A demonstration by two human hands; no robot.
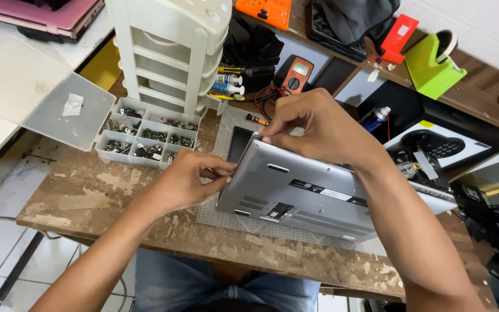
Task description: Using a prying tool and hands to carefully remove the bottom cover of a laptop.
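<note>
A silver laptop (301, 193) lies upside down on a grey mat (272, 231), its bottom cover tilted up a little on the left side. My left hand (189, 179) pinches the cover's left edge with thumb and fingers. My right hand (319, 124) presses its fingertips on the far left corner of the cover. A dark gap shows under the raised corner.
A clear compartment box of small screws (145, 136) with its lid open stands at the left. A white drawer tower (171, 52) is behind it. A multimeter (295, 75), a spray can (375, 118) and a green tape dispenser (434, 63) lie at the back.
</note>
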